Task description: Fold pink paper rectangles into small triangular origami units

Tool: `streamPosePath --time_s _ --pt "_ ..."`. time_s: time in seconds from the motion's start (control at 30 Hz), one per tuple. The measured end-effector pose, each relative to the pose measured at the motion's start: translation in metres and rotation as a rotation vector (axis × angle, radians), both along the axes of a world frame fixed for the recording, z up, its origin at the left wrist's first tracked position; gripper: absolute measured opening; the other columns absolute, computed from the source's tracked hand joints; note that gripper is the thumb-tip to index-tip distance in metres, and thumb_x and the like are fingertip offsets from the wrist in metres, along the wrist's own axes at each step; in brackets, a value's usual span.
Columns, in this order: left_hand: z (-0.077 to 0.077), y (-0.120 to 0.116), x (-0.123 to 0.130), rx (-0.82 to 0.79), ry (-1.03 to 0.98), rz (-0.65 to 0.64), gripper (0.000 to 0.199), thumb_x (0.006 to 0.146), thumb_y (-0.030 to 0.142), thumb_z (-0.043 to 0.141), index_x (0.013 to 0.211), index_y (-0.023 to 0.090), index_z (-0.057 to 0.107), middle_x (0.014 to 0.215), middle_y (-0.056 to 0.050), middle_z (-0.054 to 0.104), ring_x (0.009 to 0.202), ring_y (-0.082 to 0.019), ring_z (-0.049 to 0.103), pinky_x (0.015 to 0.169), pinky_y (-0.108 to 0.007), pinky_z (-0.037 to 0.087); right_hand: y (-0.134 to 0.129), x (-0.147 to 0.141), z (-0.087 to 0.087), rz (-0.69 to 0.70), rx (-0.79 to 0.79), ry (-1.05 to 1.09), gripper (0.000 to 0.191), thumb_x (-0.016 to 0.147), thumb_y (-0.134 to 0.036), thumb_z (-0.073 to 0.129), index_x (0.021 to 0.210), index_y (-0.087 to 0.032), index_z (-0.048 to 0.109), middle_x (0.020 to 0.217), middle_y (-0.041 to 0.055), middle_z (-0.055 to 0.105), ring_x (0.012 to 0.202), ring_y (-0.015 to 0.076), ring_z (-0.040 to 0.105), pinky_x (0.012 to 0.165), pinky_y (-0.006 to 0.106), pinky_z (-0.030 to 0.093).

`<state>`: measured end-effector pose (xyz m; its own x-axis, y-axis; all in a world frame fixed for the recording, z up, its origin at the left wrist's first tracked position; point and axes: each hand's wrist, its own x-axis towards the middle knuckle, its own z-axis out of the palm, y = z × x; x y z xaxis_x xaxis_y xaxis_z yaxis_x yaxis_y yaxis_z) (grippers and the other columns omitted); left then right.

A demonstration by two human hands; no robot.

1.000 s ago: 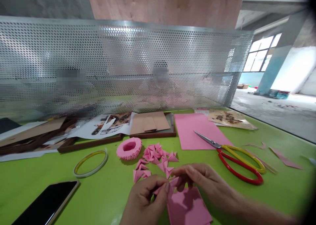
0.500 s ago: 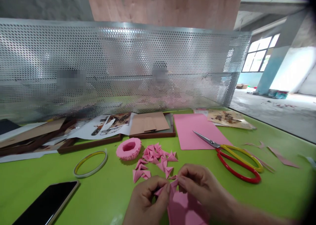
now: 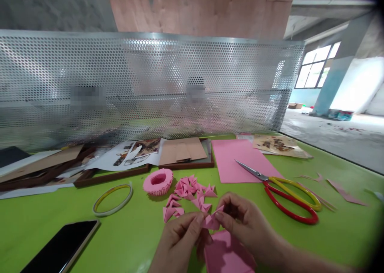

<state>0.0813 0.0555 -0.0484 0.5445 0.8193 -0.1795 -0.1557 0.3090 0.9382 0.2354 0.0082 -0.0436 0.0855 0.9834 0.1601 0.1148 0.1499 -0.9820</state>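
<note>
Between my two hands is a small folded piece of pink paper (image 3: 211, 222). My left hand (image 3: 183, 238) pinches its left end between thumb and forefinger. On the other end, my right hand (image 3: 243, 222) closes with thumb and fingertips. Below them on the table lies a stack of pink paper (image 3: 228, 254), partly in my hands' shadow. Just beyond my fingers, several folded pink paper triangles (image 3: 188, 187) lie in a loose heap. A pink ring of folded paper pieces (image 3: 158, 182) sits to the left of that heap.
Scissors (image 3: 267, 179) with red and yellow handles rest partly on a pink sheet (image 3: 240, 159). Pink scraps (image 3: 345, 193) lie farther right. At left are a roll of tape (image 3: 112, 200) and a phone (image 3: 61, 247). Frames (image 3: 112, 175) with papers line a perforated metal screen (image 3: 168, 85).
The small paper piece between my fingers has turned and now looks more compactly folded. My left fingers have shifted under it. The whole view has moved slightly.
</note>
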Motion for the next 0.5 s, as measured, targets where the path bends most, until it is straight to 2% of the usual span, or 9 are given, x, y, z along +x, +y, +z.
streamPosePath --time_s 0.1,0.23,0.5 --pt "-0.002 0.003 0.000 0.007 0.001 -0.053 0.024 0.064 0.038 0.074 0.065 0.014 0.073 0.047 0.001 0.057 0.042 -0.006 0.042 0.043 -0.019 0.028 -0.001 -0.002 0.004 -0.002 0.034 -0.067 0.010 0.079 -0.020 0.056 0.072 -0.016 0.052 0.063 -0.0001 0.054 0.060 0.0150 0.050 0.056 0.027 0.039" --pt "0.000 0.003 0.001 0.000 -0.043 -0.037 0.021 0.059 0.035 0.079 0.064 0.015 0.075 0.049 -0.001 0.062 0.044 -0.007 0.046 0.045 -0.020 0.032 -0.002 -0.003 0.007 -0.011 0.055 -0.121 0.010 0.079 -0.019 0.054 0.070 -0.017 0.051 0.063 0.0006 0.056 0.060 0.0150 0.051 0.056 0.026 0.040" --pt "-0.001 0.007 0.003 0.046 -0.035 -0.065 0.024 0.056 0.040 0.079 0.063 0.017 0.076 0.046 -0.001 0.063 0.038 -0.008 0.052 0.041 -0.020 0.039 0.000 -0.002 -0.005 0.039 0.086 -0.103 0.008 0.082 -0.021 0.051 0.075 -0.018 0.049 0.066 0.0002 0.055 0.061 0.0149 0.052 0.056 0.025 0.040"
